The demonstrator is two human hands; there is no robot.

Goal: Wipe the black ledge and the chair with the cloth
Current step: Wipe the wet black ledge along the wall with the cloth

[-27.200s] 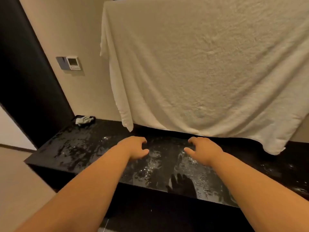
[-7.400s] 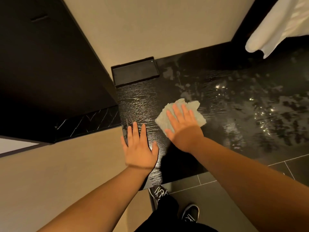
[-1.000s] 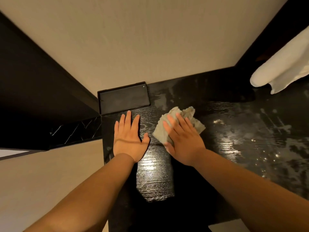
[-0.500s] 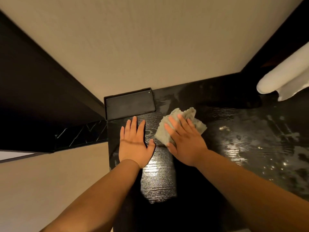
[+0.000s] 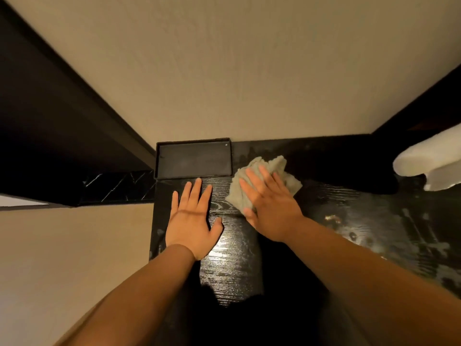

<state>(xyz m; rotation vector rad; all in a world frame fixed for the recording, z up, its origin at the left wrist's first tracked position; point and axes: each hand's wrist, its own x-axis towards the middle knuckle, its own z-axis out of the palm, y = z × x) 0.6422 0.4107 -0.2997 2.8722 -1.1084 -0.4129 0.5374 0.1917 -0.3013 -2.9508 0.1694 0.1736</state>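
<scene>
The black wood-grain ledge (image 5: 232, 265) runs from its left end, below me, off to the right, with wet streaks on the right part. A crumpled grey cloth (image 5: 279, 168) lies near the ledge's back left corner. My right hand (image 5: 269, 208) presses flat on the cloth with straight fingers. My left hand (image 5: 192, 221) rests flat on the bare ledge just left of it, fingers spread. No chair is in view.
A shallow black tray (image 5: 193, 159) sits in the back left corner against the beige wall, just beyond my left fingertips. A white towel's end (image 5: 429, 161) hangs over the ledge at right. A dark panel and beige floor lie to the left.
My right hand has pushed the cloth slightly further toward the back wall. My left hand stays flat beside it. The view has shifted a little.
</scene>
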